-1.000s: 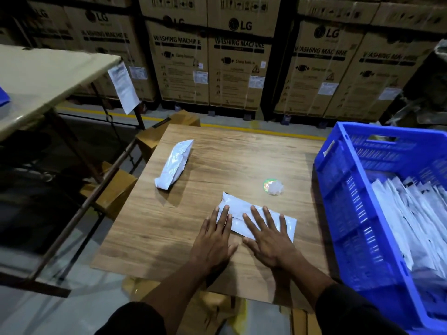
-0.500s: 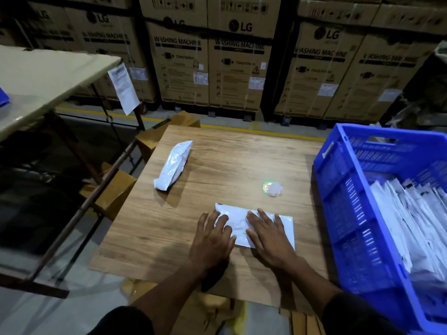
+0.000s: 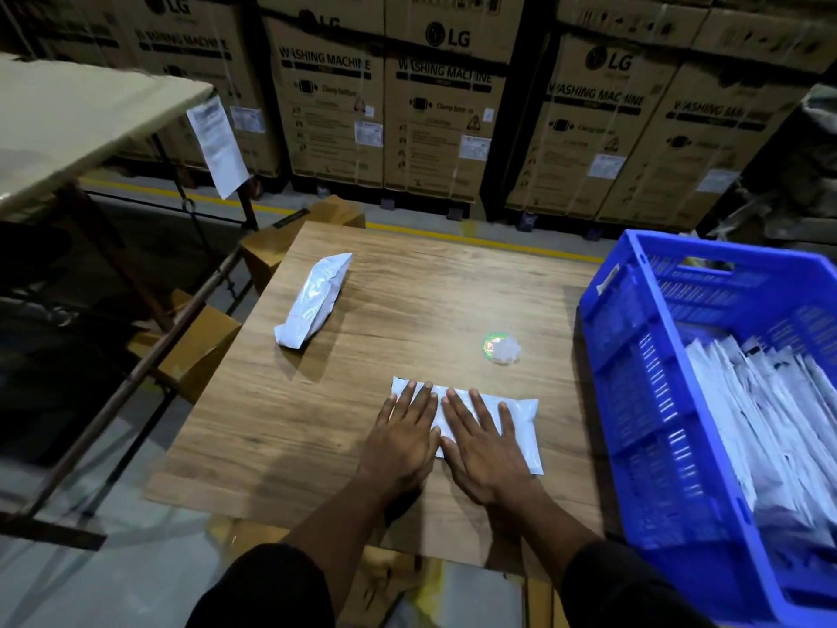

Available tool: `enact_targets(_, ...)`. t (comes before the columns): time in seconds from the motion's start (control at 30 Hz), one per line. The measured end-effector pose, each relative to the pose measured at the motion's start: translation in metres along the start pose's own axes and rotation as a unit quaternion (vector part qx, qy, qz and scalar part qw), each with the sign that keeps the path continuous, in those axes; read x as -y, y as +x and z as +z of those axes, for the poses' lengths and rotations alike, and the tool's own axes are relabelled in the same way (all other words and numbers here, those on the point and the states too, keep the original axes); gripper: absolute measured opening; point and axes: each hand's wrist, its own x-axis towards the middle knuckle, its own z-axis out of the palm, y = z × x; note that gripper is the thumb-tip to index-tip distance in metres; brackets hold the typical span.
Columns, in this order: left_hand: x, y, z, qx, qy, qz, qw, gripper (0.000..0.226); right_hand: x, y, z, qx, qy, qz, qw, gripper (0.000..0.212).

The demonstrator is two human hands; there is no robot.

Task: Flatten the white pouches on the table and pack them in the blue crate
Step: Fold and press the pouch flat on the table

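Note:
A white pouch (image 3: 523, 423) lies flat on the wooden table (image 3: 407, 301) near its front edge. My left hand (image 3: 403, 435) presses on the pouch's left end with straight fingers. Beside it my right hand (image 3: 484, 446) presses flat on the pouch's middle. A second white pouch (image 3: 315, 299), still puffy, lies at the table's left side. The blue crate (image 3: 634, 355) stands at the right of the table and holds several flat white pouches (image 3: 770, 410).
A small round green-rimmed lid with crumpled plastic (image 3: 500, 349) sits on the table behind my hands. A beige table (image 3: 77, 120) with a hanging paper stands at the left. Stacked washing machine cartons (image 3: 385, 106) line the back. Cardboard boxes (image 3: 204, 346) sit beside the table's left edge.
Both hands have slid over the pouch, which now lies squarer and flatter on the table. The other pouch and the crate have not moved.

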Motion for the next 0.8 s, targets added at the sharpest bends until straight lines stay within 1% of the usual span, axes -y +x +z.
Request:
enact_targets(0.27, -0.0007, -0.0032, 0.0041, 0.054, -0.008, -0.024, 0.998, 0.057, 0.0063, -0.0038, -0.0027, 0.01, -0.026, 0.025, 0.999, 0.06)
enact_targets(0.8, -0.0009, -0.0037, 0.0053, 0.077, 0.009, -0.025, 0.997, 0.061, 0.0086, -0.0037, -0.009, 0.036, -0.023, 0.025, 0.999, 0.063)
